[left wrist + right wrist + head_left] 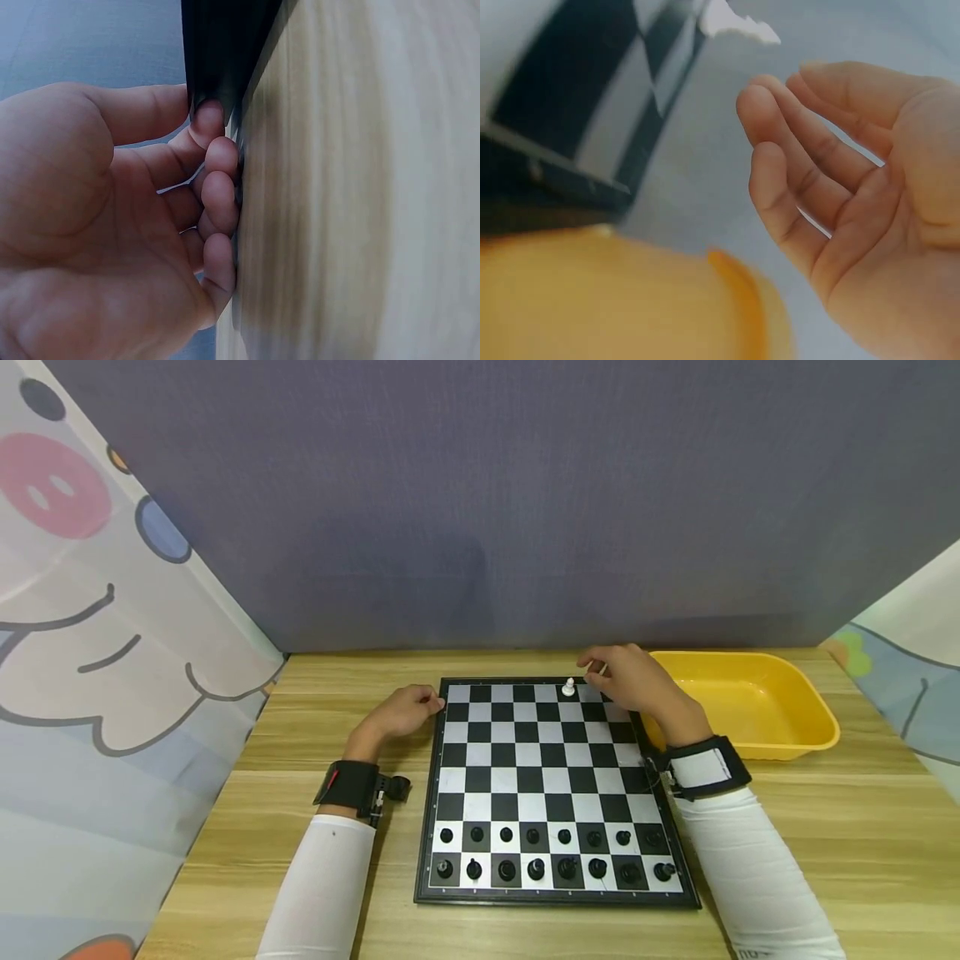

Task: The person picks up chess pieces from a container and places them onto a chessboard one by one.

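A black-and-white chessboard (530, 733) lies on the wooden table. My left hand (406, 710) is at its far left edge; in the left wrist view, thumb and curled index finger (208, 124) pinch the dark board edge. One white chess piece (568, 687) stands upright in the far row, right of the middle. Just right of it hovers my right hand (626, 677), fingers loosely bent and holding nothing. The right wrist view shows the white piece (739, 26) blurred, apart from the fingertips. Black chess pieces (536, 869) fill the two rows nearest me.
A yellow plastic tray (750, 693) stands right of the board, partly behind my right wrist. A grey fabric panel (480, 527) rises along the table's back edge. Cartoon-printed cloth (90, 677) hangs at the left side.
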The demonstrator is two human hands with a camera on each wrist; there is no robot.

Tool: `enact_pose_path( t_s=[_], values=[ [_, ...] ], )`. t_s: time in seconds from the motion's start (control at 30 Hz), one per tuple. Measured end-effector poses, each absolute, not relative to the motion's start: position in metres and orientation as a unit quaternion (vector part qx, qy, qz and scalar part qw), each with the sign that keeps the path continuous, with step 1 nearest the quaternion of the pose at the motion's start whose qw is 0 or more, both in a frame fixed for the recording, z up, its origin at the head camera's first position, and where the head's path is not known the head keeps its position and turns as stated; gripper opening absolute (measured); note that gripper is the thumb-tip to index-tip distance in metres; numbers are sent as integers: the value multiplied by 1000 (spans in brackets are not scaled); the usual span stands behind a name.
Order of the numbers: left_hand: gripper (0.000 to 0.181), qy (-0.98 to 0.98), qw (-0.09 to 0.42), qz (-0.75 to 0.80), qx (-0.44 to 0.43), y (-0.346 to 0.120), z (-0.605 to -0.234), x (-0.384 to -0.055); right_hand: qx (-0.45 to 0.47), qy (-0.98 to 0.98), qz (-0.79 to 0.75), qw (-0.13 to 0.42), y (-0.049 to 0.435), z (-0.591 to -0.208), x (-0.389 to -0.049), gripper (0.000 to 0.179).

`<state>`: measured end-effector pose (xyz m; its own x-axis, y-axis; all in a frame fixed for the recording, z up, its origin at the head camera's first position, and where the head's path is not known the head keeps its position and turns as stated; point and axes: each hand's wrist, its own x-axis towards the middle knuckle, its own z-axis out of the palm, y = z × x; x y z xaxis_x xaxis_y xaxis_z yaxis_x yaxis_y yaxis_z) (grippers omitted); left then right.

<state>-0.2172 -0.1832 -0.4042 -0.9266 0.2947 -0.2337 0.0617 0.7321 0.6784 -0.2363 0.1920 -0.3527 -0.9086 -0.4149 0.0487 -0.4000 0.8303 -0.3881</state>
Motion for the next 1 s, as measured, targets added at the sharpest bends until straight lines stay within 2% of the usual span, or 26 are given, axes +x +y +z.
enact_pose_path(
  t_s=[0.33, 0.57, 1.0],
  values=[
    [26, 920, 157, 347, 95, -185, -406, -218, -199, 957, -208, 22, 227, -324, -228, 25],
    [26, 920, 157, 346, 93, -185, -406, -218, -186, 962, -197, 40, 253, -321, -226, 27],
    [27, 921, 157, 346, 89, -187, -404, -217, -161, 943, -214, 198, 279, -337, -228, 35]
  ],
)
